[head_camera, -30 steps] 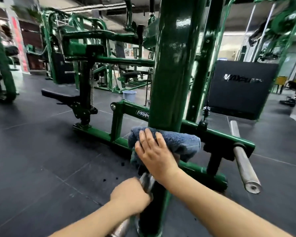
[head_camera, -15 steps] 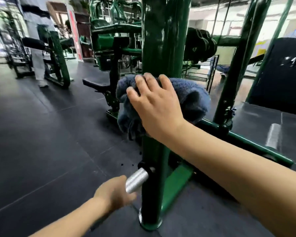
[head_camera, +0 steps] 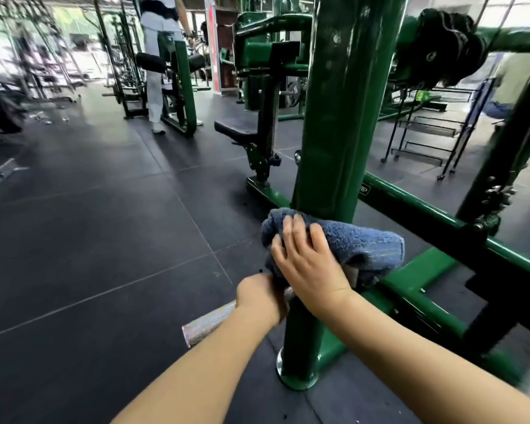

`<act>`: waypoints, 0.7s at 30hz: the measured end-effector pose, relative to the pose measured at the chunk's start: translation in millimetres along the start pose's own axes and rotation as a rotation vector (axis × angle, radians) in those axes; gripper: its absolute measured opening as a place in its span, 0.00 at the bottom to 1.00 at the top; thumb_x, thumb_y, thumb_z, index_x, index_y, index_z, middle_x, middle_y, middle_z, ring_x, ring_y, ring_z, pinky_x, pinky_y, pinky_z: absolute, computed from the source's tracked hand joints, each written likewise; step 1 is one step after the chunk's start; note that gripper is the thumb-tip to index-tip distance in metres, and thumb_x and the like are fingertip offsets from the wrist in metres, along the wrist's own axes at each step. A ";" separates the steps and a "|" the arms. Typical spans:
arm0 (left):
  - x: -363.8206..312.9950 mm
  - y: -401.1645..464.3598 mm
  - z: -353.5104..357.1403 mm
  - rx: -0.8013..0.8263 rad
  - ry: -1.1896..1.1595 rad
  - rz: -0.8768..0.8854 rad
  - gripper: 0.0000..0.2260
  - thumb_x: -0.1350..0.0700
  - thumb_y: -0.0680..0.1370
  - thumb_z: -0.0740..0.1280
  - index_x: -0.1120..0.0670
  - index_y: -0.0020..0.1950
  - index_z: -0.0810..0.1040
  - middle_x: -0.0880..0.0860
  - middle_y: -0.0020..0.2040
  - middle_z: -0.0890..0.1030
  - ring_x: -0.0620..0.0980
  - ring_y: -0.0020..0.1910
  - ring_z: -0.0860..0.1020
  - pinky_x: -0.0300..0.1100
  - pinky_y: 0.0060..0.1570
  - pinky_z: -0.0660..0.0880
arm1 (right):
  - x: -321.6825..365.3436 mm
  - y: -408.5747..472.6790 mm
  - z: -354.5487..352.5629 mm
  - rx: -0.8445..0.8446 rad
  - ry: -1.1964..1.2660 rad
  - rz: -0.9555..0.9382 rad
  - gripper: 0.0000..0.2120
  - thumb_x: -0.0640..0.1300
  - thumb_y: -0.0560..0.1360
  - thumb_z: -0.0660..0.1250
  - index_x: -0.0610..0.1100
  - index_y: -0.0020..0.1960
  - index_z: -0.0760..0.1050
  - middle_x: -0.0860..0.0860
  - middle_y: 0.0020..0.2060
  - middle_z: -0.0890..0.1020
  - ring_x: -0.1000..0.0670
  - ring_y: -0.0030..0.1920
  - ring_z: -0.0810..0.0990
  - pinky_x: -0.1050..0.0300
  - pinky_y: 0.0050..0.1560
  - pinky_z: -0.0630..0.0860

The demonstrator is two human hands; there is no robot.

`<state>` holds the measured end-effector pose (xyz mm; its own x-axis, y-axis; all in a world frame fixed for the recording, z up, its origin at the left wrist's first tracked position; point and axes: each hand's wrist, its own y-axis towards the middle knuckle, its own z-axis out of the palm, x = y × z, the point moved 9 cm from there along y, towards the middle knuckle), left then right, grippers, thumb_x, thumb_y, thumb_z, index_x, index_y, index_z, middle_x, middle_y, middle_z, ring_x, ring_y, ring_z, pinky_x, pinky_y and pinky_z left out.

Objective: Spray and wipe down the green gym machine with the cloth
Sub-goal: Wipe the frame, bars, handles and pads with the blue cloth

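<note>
My right hand (head_camera: 311, 264) presses the blue cloth (head_camera: 349, 243) flat against the green upright post (head_camera: 343, 117), which runs vertically above it, while my left hand (head_camera: 262, 296) grips the steel peg (head_camera: 208, 324) beside the post.

Both forearms are bare to the frame edge, and both hands (head_camera: 311, 264) wear no gloves, rings or watch.

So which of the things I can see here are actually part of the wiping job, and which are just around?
Part of the job:
- blue cloth, pressed by the right hand
- green upright post being wiped
- silver peg, gripped by the left hand

Just around:
- black seat pad
- black rack
- person standing at another machine
</note>
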<state>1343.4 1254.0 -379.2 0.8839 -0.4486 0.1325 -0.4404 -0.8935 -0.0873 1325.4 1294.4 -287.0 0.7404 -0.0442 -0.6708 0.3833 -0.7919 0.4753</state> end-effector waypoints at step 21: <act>7.6 -17.5 -8.9 0.346 -0.143 0.211 0.22 0.51 0.79 0.61 0.51 0.73 0.64 0.50 0.66 0.75 0.49 0.63 0.75 0.37 0.57 0.70 | -98.9 -19.9 -61.8 -0.267 0.266 -0.041 0.12 0.35 0.80 0.49 0.43 0.57 0.69 0.46 0.58 0.81 0.44 0.58 0.79 0.48 0.59 0.68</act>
<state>1356.5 1266.1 -367.9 0.8039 -0.5917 -0.0602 -0.5565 -0.7126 -0.4272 1278.6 1352.1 -195.0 0.8254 0.1722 -0.5376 0.5204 -0.6014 0.6063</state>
